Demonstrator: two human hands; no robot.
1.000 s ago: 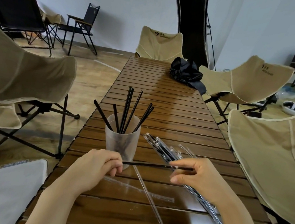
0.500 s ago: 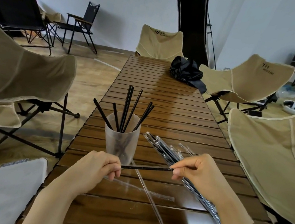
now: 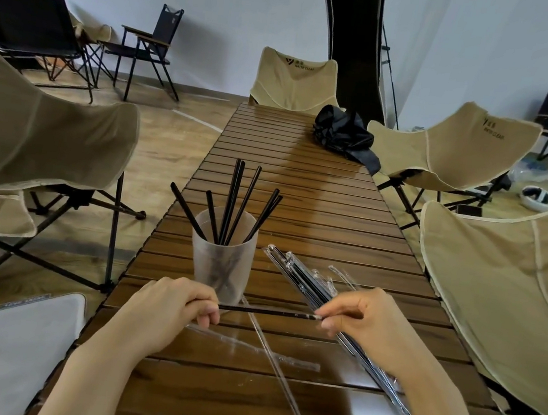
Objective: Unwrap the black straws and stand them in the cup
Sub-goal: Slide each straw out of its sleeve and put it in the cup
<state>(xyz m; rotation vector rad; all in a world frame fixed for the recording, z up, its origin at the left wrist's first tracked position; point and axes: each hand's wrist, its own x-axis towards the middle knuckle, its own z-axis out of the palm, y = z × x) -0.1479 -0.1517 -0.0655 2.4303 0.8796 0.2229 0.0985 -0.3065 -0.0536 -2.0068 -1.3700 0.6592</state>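
A frosted plastic cup stands on the slatted wooden table with several bare black straws leaning in it. Just in front of the cup I hold one black straw level above the table. My left hand grips its left end with curled fingers. My right hand pinches its right end between thumb and fingertips. A bundle of wrapped straws lies slantwise on the table, running under my right hand and wrist.
Two empty clear wrappers lie crossed on the table near me. A crumpled black bag sits at the far end. Beige folding chairs stand along both sides, and a grey cushion is at my lower left.
The visible length of straw between my hands has shortened as my right hand slid left and a little farther away along it. My left hand stayed put.
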